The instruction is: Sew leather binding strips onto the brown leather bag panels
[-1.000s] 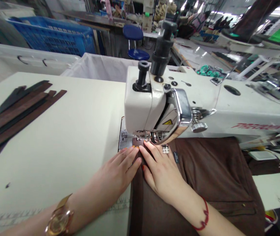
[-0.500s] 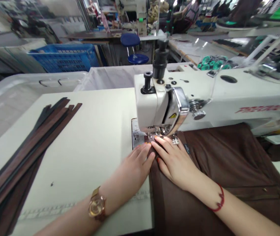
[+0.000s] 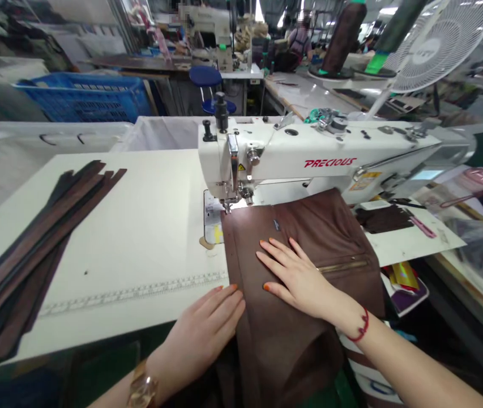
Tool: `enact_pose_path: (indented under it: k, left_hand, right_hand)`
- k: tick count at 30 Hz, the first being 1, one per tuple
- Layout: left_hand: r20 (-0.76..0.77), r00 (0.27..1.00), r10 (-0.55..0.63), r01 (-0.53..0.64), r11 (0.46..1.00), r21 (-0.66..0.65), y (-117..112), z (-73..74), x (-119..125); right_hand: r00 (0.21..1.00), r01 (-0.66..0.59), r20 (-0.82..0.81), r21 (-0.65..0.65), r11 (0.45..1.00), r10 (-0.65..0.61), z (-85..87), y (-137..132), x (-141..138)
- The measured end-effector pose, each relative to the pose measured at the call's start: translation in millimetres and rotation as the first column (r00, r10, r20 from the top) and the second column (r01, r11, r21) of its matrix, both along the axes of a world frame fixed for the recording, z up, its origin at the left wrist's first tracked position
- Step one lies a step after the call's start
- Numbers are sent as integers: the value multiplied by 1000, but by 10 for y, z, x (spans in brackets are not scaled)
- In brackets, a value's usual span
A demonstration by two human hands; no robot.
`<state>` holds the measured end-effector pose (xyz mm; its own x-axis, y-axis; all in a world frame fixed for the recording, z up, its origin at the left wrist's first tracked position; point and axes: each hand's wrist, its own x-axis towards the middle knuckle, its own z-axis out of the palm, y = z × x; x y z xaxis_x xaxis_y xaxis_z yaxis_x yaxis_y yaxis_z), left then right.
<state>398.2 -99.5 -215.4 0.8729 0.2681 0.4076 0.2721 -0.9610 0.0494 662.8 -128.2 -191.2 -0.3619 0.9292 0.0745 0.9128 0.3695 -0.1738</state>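
A brown leather panel (image 3: 258, 249) with a zip (image 3: 343, 264) and a small dark label (image 3: 276, 225) lies on the sewing machine's bed and hangs over the table's front edge. Its upper left corner is at the presser foot (image 3: 227, 207) of the white sewing machine (image 3: 283, 147). My right hand (image 3: 298, 277) rests flat on the leather, fingers spread, below the label. At the panel's left edge, my left hand (image 3: 207, 320) has its fingers together and closed on the border; the thumb is hidden.
Dark brown and black strips (image 3: 50, 238) lie stacked on the left of the table (image 3: 152, 221). A printed ruler scale (image 3: 139, 293) runs near its front edge. Behind are a blue crate (image 3: 84, 96) and a blue stool (image 3: 205, 76). Pink snips (image 3: 423, 225) lie on the right.
Both hands have drawn back from the presser foot toward the table's front edge, the left onto the panel's lower border. The view has swung right, showing more of the machine and the panel.
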Motion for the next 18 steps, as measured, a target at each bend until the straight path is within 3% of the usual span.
enact_pose_path:
  k: [3, 6, 8, 11, 14, 18]
  left_hand:
    - [135, 987, 83, -55, 978, -203, -87, -33, -43]
    - [177, 956, 235, -113, 848, -518, -66, 36, -42]
    - [168, 939, 300, -140, 779, -611, -46, 101, -14]
    - [174, 917, 360, -162, 734, -660, -43, 162, 42]
    - [173, 914, 367, -175, 741, -648, -67, 142, 71]
    - [189, 934, 303, -177, 852, -493, -116, 34, 40]
  right_hand:
    - [1000, -13, -11, 19, 1000, 14, -1, -55, 40]
    - [1000, -22, -6, 34, 999, 22, -4, -49, 43]
    - [1000, -23, -1, 37, 999, 23, -8, -45, 43]
    - [1000, -27, 0, 45, 999, 27, -18, -47, 53]
    - [999, -37, 1, 56, 998, 37, -27, -49, 69]
    - [999, -40, 6, 55, 998, 40, -27, -45, 74]
